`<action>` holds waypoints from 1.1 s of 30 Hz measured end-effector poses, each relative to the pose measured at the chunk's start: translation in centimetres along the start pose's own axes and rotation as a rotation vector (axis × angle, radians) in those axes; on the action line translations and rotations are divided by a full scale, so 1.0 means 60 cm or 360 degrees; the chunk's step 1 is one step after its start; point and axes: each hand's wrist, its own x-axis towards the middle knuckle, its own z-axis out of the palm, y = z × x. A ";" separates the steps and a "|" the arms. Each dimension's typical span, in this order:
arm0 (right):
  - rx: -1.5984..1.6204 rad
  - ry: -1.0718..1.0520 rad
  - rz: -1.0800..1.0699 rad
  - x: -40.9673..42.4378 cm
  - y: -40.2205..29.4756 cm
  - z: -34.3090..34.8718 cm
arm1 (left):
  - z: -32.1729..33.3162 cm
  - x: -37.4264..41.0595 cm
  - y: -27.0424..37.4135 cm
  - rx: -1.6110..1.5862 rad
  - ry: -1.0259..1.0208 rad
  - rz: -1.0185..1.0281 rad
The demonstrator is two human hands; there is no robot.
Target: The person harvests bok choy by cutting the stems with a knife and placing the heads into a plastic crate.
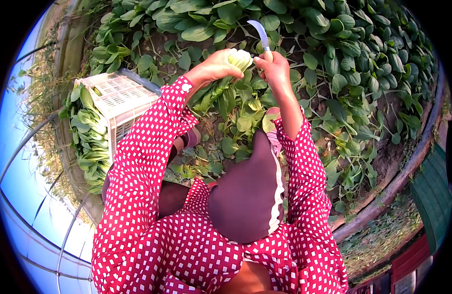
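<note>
My left hand (219,67) is closed around a head of bok choy (240,59), its pale base turned towards my right hand and its green leaves hanging down and to the left. In my right hand (275,70) is the light handle of a small sickle (262,33); its curved blade points up and away, apart from the bok choy. The fingertips of the right hand are close beside the pale base; whether they touch it I cannot tell. Rooted leafy greens (343,47) grow in front of and around both hands.
On my left a white plastic crate (127,96) lies on its side, full of bok choy heads (90,128). My knees and feet are below, among low leaves and bare soil. A curved bed edge (391,194) runs along the right, and metal hoops (27,136) stand at far left.
</note>
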 end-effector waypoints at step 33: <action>-0.0897 -0.0086 0.0173 0.198 0.010 0.078 | -0.084 0.136 -0.089 0.2459 0.0331 0.0476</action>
